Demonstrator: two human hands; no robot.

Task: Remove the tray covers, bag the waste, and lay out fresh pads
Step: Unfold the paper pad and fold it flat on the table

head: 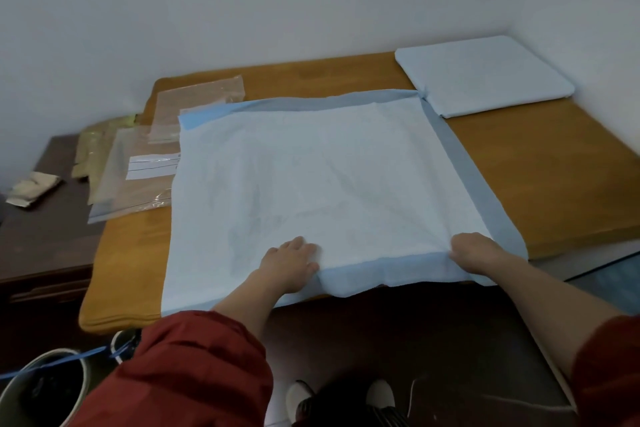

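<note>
On table (540, 163) a pad (311, 166) lies unfolded, white centre up, blue border round it, near edge hanging over the table's front. Left hand (289, 263) rests flat on the pad by the near edge, fingers fairly straight and close together, thumb beside a crease. Right hand (474, 253) is at the pad's near right part, fingers curled in and clamped on the pad, with creases fanning out from them. Both forearms are bare, with red sleeves (194, 371) pushed up. A folded pad (485, 76) sits at the far right corner of the table against the wall, and its near corner touches the open pad's far right corner. Clear bags (138, 177) lie at the table's left edge, partly under the pad; one has a white label, another lies further back. Left of the table is a dark cabinet (45, 218) with a crumpled packet (33, 189) on top. A bin (79, 374) stands on the floor lower left, with a blue strap across its rim. Shoes (301, 399) show at the bottom.
</note>
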